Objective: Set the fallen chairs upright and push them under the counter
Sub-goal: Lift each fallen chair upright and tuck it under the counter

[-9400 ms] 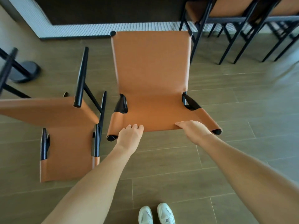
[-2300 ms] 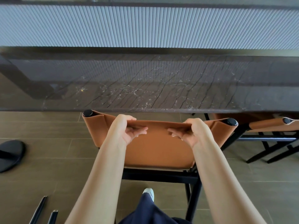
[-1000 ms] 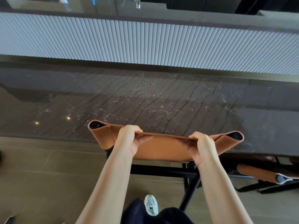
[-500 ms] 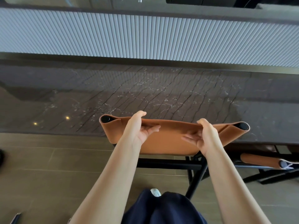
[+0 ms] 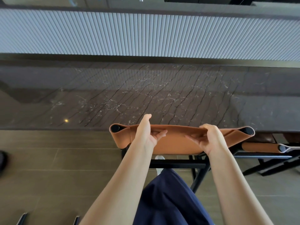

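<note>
My left hand (image 5: 146,133) and right hand (image 5: 209,138) both clasp the top edge of the tan chair (image 5: 178,143). It stands upright at centre frame, its back running left to right along the near edge of the dark marble counter (image 5: 146,95). A second chair (image 5: 263,147) is tucked in just beside it at right. Two black legs (image 5: 22,218) poke in at lower left.
</note>
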Tool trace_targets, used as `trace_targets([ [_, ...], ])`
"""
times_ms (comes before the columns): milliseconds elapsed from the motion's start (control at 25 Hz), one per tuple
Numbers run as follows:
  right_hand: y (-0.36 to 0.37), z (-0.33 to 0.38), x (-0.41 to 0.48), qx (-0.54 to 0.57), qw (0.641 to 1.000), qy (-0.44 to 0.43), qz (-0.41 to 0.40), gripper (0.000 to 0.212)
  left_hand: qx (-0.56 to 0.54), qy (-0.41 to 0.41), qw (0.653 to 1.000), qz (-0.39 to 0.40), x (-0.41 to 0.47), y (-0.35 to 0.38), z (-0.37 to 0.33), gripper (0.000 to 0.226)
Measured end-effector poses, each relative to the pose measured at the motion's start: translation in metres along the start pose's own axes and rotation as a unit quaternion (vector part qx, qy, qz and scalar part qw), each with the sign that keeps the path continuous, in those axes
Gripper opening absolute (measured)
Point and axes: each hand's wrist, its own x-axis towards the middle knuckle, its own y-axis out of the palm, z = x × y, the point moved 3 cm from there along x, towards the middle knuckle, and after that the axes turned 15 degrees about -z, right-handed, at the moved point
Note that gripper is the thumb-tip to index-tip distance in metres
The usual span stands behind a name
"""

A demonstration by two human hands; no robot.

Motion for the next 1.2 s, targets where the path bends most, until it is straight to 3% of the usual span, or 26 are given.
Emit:
trace_targets([
  [160,-0.009,-0.006,-0.001,0.020,1.000,0.020,0.002,0.015,-0.001,0.005,1.000,-0.005,0.000,-0.009,0.012,0.021],
  [360,-0.014,-0.010,-0.007,0.026,0.999,0.014,0.016,0.012,-0.010,0.007,1.000,0.003,0.002,-0.014,0.017,0.028],
  [640,-0.031,-0.021,-0.014,0.045,0.999,0.009,0.010,0.015,0.013,0.015,1.000,0.003,-0.002,-0.026,0.032,0.015],
  [840,-0.052,-0.038,-0.013,0.050,0.999,-0.012,-0.008,0.037,0.023,0.026,0.999,-0.020,-0.002,-0.045,0.048,0.019],
  [1080,-0.057,-0.045,0.000,0.049,0.998,-0.035,0.002,0.024,0.017,0.052,0.998,-0.018,0.007,-0.048,0.054,0.021],
  [1200,-0.043,-0.043,0.011,0.053,0.998,-0.043,0.015,0.046,0.015,0.062,0.998,0.002,0.022,-0.036,0.044,0.020],
])
